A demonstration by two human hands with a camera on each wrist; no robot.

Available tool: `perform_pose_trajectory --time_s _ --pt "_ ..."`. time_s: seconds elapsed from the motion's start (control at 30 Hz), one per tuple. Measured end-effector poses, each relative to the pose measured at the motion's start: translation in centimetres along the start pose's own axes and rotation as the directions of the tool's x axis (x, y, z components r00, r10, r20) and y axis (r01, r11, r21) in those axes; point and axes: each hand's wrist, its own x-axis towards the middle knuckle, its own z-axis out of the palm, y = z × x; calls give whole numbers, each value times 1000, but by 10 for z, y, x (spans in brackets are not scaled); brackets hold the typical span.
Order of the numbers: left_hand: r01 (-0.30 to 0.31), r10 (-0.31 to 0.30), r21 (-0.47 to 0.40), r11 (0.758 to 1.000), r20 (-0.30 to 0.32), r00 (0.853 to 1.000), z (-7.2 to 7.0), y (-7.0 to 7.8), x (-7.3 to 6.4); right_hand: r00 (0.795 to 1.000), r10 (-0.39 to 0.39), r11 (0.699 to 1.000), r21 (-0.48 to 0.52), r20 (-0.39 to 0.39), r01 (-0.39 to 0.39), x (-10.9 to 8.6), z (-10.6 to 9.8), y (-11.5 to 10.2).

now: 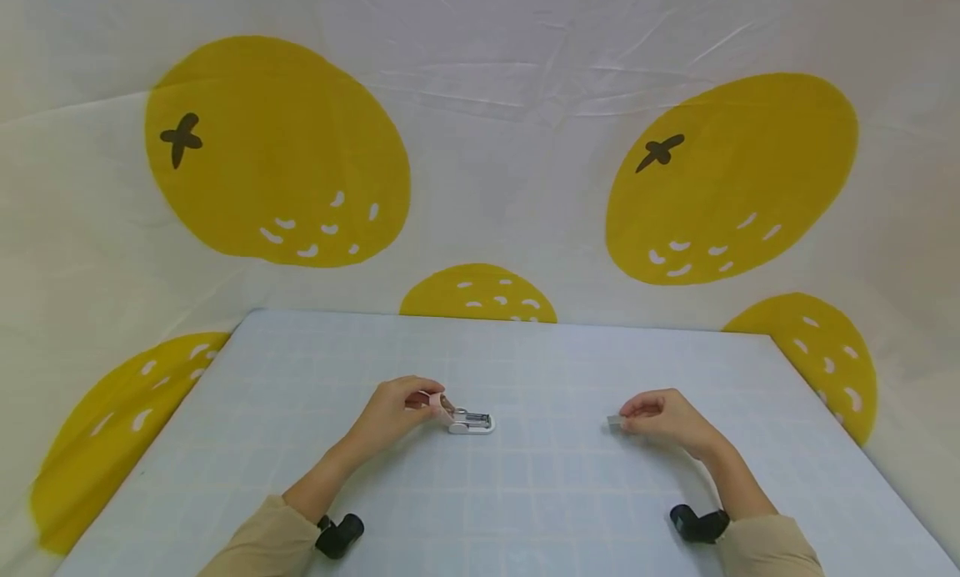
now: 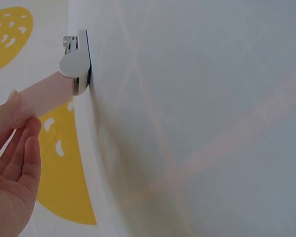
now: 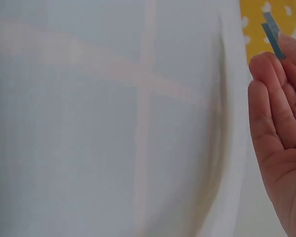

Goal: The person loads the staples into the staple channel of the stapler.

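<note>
A small stapler (image 1: pixel 472 428) with a white base lies on the table, its metal magazine exposed. Its pink top cover (image 2: pixel 48 94) is swung far back, and my left hand (image 1: pixel 393 410) pinches that cover between thumb and fingers. To the right, my right hand (image 1: pixel 669 418) holds a short grey strip of staples (image 3: pixel 273 37) at the fingertips, just above the tabletop and apart from the stapler. In the right wrist view the strip's channel-like profile shows, while its lower end is hidden by the fingers.
A pale table with a faint check pattern (image 1: pixel 525 494) lies under both hands. Behind and beside it hangs a white cloth (image 1: pixel 510 185) printed with large yellow fruit. Each forearm wears a black wrist camera (image 1: pixel 341 536).
</note>
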Motion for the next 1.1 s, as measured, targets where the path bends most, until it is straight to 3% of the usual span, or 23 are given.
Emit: perform_pose_trajectory --time_s 0.2,0.33,0.77,1.1 --pt "16 -14 -77 997 27 1000 -2 -3 0 999 -45 999 10 12 44 2 6 -9" --pt "62 -55 -133 989 50 997 -4 -3 0 998 -51 999 0 21 51 5 11 -15" --pt "190 -179 -190 963 75 981 -5 -1 3 997 -77 997 12 -28 78 20 33 -38" --pt "211 -195 -201 957 97 976 -6 -3 3 993 -121 991 60 -16 122 37 65 -55"
